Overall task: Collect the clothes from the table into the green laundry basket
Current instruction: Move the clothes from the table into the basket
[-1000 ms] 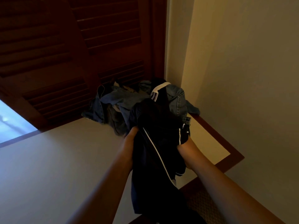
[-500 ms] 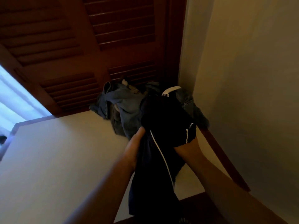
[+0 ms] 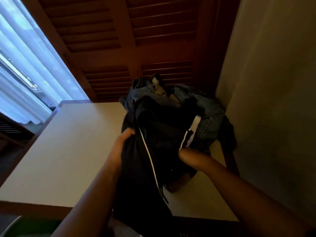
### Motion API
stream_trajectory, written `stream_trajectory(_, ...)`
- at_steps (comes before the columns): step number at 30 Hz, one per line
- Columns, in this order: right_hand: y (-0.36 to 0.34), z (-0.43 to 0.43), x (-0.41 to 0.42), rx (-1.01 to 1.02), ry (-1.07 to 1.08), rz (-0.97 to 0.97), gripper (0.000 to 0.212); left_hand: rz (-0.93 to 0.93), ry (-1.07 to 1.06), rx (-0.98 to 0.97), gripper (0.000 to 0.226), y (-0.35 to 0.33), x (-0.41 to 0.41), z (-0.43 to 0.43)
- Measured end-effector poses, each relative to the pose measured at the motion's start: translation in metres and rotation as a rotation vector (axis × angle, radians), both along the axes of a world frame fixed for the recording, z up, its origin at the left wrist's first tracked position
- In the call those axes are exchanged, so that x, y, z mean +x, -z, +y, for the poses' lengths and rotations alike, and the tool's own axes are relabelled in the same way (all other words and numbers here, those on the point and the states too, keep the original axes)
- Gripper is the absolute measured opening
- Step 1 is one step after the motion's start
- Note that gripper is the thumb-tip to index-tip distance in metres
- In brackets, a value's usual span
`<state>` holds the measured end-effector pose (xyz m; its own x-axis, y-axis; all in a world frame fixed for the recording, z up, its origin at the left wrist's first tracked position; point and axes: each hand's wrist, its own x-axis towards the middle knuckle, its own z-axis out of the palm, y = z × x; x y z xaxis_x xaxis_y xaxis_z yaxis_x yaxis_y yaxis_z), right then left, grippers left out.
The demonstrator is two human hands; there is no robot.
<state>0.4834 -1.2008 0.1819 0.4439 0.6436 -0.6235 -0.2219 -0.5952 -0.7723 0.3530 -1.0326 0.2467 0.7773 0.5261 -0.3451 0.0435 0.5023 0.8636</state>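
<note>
Table (image 3: 68, 151); dark garment (image 3: 136, 185) draped lengthwise nearward

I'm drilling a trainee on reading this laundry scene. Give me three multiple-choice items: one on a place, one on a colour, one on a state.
1. Where does the denim pile lie?
A. At the far right corner of the table, by the wall
B. On the floor
C. Hanging on the door

2. What colour is the thin stripe on the dark garment?
A. Red
B. White
C. Yellow

3. How many hands grip the dark garment?
A. None
B. One
C. Both

Answers: A, the denim is heaped where the table meets the wall. B, a white line runs down the cloth. C, the left hand and right hand each clutch it.
</note>
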Motion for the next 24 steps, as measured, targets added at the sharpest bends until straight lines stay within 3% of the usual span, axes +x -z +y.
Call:
stream_trajectory(1,0.002,0.005,-0.005,0.105,0.031,0.117,0.042,0.017,-0.041,-0.030,0.024,-0.002,-0.001,0.004)
stream_trajectory(2,0.008,0.009,-0.006,0.195,0.084,0.105,0.041,0.034,-0.099,-0.036,0.020,-0.004,-0.002,0.010)
stream_trajectory(4,0.022,0.014,0.002,0.267,0.094,-0.062,0.049,0.041,-0.226,0.036,0.032,-0.006,-0.004,0.020)
stream_trajectory(7,0.023,0.014,0.014,0.342,0.127,-0.263,0.039,0.036,-0.381,0.406,0.038,-0.013,0.000,0.025)
stream_trajectory(9,0.026,0.009,0.031,0.320,0.168,-0.457,0.033,0.064,-0.377,0.685,0.047,-0.020,0.006,0.026)
stream_trajectory(11,0.035,0.003,0.052,0.202,0.163,-0.727,0.044,0.198,-0.271,0.900,0.056,-0.011,0.013,0.027)
stream_trajectory(14,0.050,-0.004,0.092,-0.143,0.012,-1.083,0.079,0.464,-0.060,1.165,0.059,0.018,0.019,0.017)
stream_trajectory(16,0.055,-0.006,0.112,-0.355,-0.127,-1.125,0.098,0.587,0.162,1.256,0.069,0.040,0.022,0.006)
stream_trajectory(19,0.070,-0.007,0.131,-0.583,-0.332,-1.038,0.115,0.842,0.475,1.207,0.102,0.078,0.026,-0.002)
stream_trajectory(21,0.082,-0.008,0.132,-0.620,-0.396,-0.974,0.101,0.958,0.601,1.146,0.115,0.100,0.026,-0.005)
stream_trajectory(24,0.090,-0.007,0.124,-0.446,-0.223,-1.019,0.044,0.981,0.569,1.202,0.099,0.115,0.015,-0.010)
